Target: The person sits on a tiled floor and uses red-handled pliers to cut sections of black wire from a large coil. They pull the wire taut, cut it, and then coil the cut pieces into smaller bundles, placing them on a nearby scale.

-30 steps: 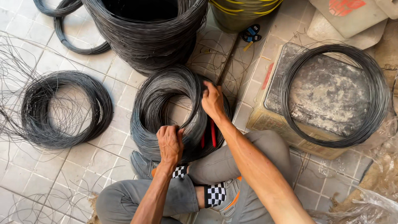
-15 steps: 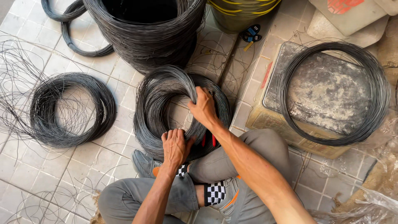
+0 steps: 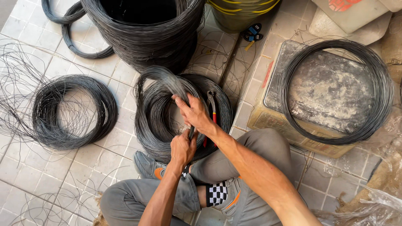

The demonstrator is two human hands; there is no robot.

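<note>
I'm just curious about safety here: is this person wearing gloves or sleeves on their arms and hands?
No. Both the left hand and right hand are bare, without gloves, rings or a watch, and both forearms are uncovered as far as the picture shows.

Dark, dull-sheened metal wire coil (image 3: pixel 159 121) lies on matt, grimy ceramic floor tiles (image 3: pixel 104 159), beside red plastic-handled steel pliers (image 3: pixel 212 109), a dusty, rough grey slab (image 3: pixel 326 90) and crinkled glossy plastic sheeting (image 3: pixel 377 201).
</note>
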